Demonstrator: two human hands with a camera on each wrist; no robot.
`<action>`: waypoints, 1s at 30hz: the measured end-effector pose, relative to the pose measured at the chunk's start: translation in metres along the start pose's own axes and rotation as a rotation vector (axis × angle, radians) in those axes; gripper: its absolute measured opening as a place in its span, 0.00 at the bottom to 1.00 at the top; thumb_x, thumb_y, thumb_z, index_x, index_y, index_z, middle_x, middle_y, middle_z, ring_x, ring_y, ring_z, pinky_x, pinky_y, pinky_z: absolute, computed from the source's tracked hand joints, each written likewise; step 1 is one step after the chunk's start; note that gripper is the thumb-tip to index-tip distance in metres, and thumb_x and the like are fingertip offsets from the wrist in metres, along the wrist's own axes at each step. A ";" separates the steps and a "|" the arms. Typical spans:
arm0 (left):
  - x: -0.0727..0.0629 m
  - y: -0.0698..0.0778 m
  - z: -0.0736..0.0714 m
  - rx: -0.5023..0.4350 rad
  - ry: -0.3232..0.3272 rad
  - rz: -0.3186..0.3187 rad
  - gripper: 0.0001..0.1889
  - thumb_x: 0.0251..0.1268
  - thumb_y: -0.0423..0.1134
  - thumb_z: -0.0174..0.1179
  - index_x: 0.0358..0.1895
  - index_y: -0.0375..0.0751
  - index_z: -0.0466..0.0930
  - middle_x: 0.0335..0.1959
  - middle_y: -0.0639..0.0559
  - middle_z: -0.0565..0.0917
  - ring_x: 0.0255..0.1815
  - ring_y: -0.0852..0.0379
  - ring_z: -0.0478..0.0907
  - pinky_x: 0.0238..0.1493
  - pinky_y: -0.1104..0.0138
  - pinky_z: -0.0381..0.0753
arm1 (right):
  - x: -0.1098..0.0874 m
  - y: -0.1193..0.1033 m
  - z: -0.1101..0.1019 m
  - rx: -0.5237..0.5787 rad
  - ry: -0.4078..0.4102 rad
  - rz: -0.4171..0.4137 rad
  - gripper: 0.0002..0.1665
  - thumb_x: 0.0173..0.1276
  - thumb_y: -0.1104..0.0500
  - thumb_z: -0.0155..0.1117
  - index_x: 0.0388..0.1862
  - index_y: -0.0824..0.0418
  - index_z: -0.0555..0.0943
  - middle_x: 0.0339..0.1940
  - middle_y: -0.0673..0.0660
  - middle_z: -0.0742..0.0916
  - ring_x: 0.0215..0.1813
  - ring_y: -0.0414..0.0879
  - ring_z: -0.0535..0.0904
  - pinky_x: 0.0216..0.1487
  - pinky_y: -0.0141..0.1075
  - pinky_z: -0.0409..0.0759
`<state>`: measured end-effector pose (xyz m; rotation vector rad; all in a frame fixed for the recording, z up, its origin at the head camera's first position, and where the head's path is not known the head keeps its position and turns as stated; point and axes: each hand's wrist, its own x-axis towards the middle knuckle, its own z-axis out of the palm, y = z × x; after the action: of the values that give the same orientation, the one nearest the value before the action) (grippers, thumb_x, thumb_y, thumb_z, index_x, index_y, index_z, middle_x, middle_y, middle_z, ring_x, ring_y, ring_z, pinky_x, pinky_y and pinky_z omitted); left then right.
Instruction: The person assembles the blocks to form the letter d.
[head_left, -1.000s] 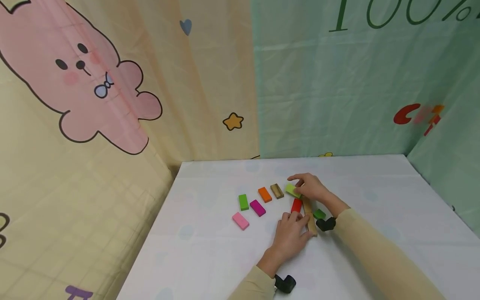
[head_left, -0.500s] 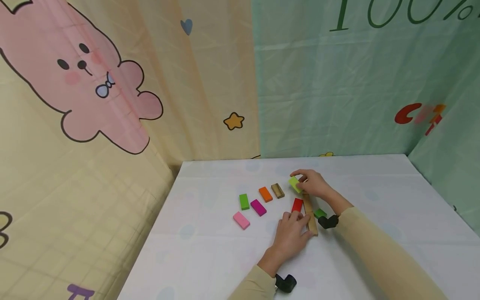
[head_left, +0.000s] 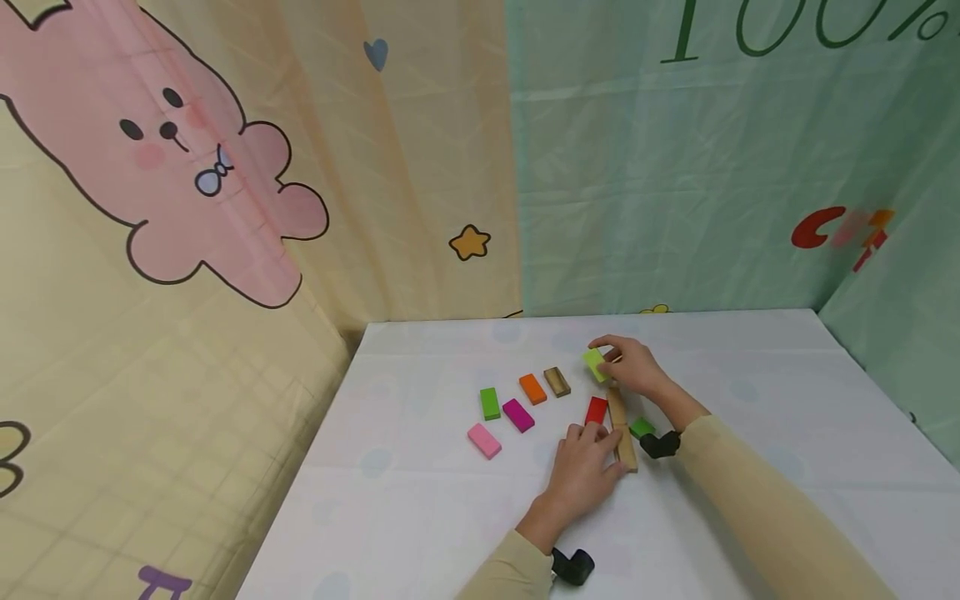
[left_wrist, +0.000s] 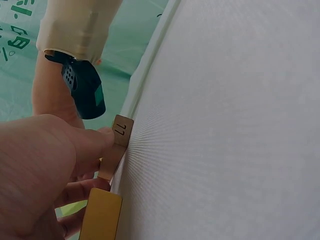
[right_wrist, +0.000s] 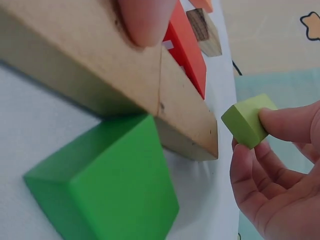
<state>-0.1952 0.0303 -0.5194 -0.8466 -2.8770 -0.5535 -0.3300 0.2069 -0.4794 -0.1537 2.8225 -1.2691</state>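
Observation:
My right hand (head_left: 632, 367) pinches a lime-green block (head_left: 595, 364) between thumb and fingers, beyond the far end of a row of two bare wooden blocks (head_left: 617, 405). In the right wrist view the lime block (right_wrist: 247, 120) is held apart from that row. My left hand (head_left: 579, 471) grips the near wooden block (head_left: 627, 454), its thumb at the near end, where the left wrist view shows the number 77. A red block (head_left: 596, 409) lies along the row's left side, partly behind the left fingers. To the right, a green block (right_wrist: 125, 185) sits against the row's side.
Left of the hands lie loose blocks on the white table (head_left: 390, 517): brown wood (head_left: 557, 382), orange (head_left: 533, 389), magenta (head_left: 518, 415), green (head_left: 490, 403) and pink (head_left: 484, 441). A golden-yellow block (left_wrist: 101, 215) shows low in the left wrist view. Printed curtains (head_left: 420, 167) stand behind the table.
My right hand has lifted the lime-green block and moved it away from the row's far end, turning it more upright. The left hand stays in place.

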 end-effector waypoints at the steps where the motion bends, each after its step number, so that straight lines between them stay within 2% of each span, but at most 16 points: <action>1: 0.000 0.000 0.000 -0.001 -0.003 -0.003 0.27 0.68 0.56 0.63 0.69 0.58 0.76 0.57 0.60 0.75 0.56 0.60 0.66 0.50 0.70 0.70 | 0.000 0.001 0.000 0.003 0.003 0.000 0.25 0.71 0.61 0.64 0.67 0.56 0.77 0.56 0.67 0.81 0.53 0.60 0.78 0.41 0.44 0.83; 13: 0.000 0.000 0.000 -0.016 -0.022 -0.013 0.27 0.68 0.55 0.63 0.70 0.60 0.75 0.56 0.62 0.74 0.56 0.61 0.65 0.50 0.71 0.69 | 0.001 0.018 0.000 0.036 0.030 0.023 0.24 0.70 0.62 0.66 0.64 0.57 0.77 0.56 0.67 0.81 0.55 0.60 0.78 0.43 0.45 0.83; 23: 0.000 0.001 0.000 -0.013 -0.028 -0.025 0.28 0.68 0.55 0.64 0.70 0.60 0.74 0.56 0.62 0.74 0.56 0.61 0.65 0.50 0.71 0.69 | 0.001 0.025 0.000 0.111 0.010 0.088 0.24 0.70 0.63 0.67 0.64 0.59 0.75 0.54 0.69 0.81 0.48 0.57 0.82 0.42 0.42 0.84; 30: 0.000 0.000 0.000 -0.005 -0.023 -0.016 0.28 0.68 0.56 0.64 0.71 0.60 0.74 0.55 0.62 0.74 0.56 0.61 0.65 0.50 0.71 0.69 | -0.002 0.026 -0.002 0.087 0.011 0.076 0.24 0.71 0.62 0.66 0.65 0.61 0.74 0.52 0.69 0.81 0.46 0.56 0.81 0.42 0.42 0.84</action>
<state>-0.1946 0.0303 -0.5193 -0.8363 -2.9074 -0.5559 -0.3300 0.2259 -0.4981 -0.0365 2.7470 -1.3765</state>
